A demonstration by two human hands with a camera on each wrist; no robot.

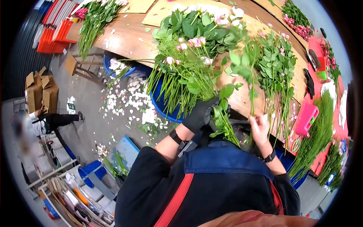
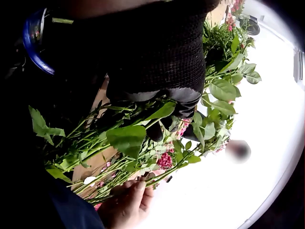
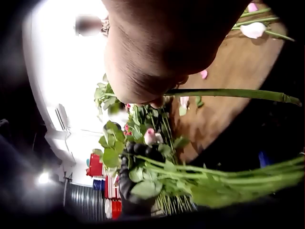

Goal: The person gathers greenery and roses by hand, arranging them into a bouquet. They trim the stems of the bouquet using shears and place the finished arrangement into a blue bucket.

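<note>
Roses bunched at the table edge

Left hand (image 1: pixel 201 114), in a black glove, has its fingers curled round a bunch (image 1: pixel 189 56) of pink roses, heads over the table (image 1: pixel 124 38). Right hand (image 1: pixel 259 128), bare, pinches a single stem (image 3: pixel 228 93) just beside the bunch

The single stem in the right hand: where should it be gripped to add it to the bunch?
Grip the stem on its bare lower length, below the leaves, coming from the right side. The right hand already pinches it there, and it is thin and smooth at that part. The gloved left hand holds the bunch at its stems, heads pointing away over the table.
</note>
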